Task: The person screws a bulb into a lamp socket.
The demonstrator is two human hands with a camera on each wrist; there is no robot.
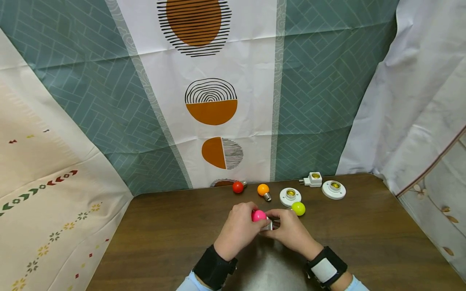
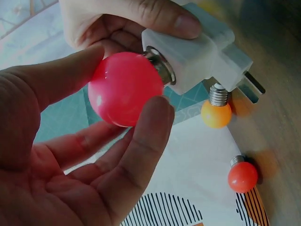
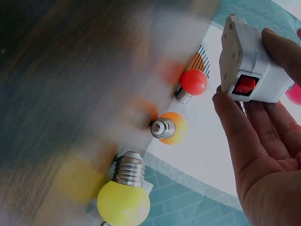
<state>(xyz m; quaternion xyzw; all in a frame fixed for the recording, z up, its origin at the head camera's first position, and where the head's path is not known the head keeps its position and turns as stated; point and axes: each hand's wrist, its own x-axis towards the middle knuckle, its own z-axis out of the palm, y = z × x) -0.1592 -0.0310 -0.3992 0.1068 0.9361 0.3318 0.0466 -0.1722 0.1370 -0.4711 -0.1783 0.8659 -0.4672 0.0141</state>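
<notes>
My left hand (image 1: 237,229) holds a pink light bulb (image 2: 123,89) by its round globe, thumb on one side and fingers on the other. The bulb's metal base sits at the mouth of a white plug-in lamp socket (image 2: 186,59), with part of the metal still showing. My right hand (image 1: 294,233) grips this socket between thumb and fingers. A red rocker switch (image 3: 245,85) shows on the socket's side in the right wrist view, and two metal prongs (image 2: 251,89) stick out of its end. Beside my right hand lies a yellow-green bulb (image 1: 298,208).
Toward the back of the brown table (image 1: 174,234) lie a red bulb (image 1: 238,187) and an orange bulb (image 1: 263,189). Two round white lamp holders (image 1: 290,197) and another white plug-in socket (image 1: 314,179) stand at the back right. A patterned cloth (image 1: 233,81) hangs behind.
</notes>
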